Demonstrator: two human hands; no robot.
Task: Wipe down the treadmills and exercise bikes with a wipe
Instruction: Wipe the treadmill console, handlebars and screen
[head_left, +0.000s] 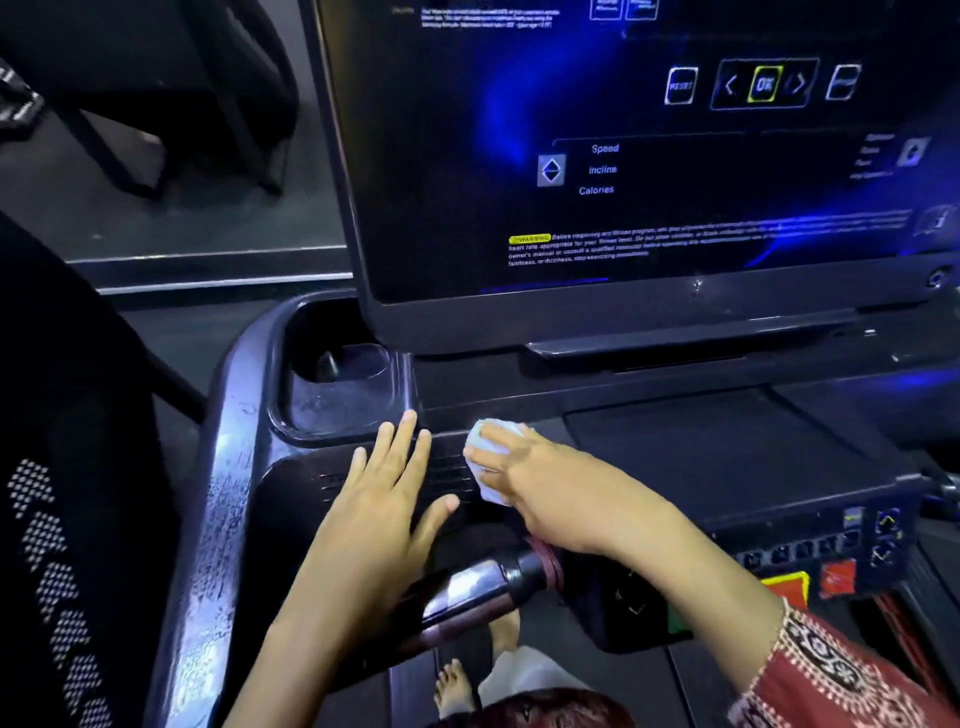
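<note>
A: Looking for the wipe, sitting where?
B: Pressing down on the dark treadmill console, bunched up and white, below the screen and just right of the cup holder
A: Being held how?
B: Being gripped by the right hand, fingers curling round the wad from above, forearm crossing over the handlebar
A: And turning to the left hand?
B: Lying flat on the same surface just beside the wipe, fingers straight and slightly spread, holding nothing, fingertips reaching toward the cup holder's near rim
A: Seeing anything further out?
B: Glowing blue up on the screen, with Speed, Incline and Calories showing, plus a yellow-tagged warning line lower down. Sitting at the console's right end, a red stop button beside a yellow patch. Covering the right forearm, a red patterned sleeve. Showing below the handlebar, bare feet pointing forward
</note>
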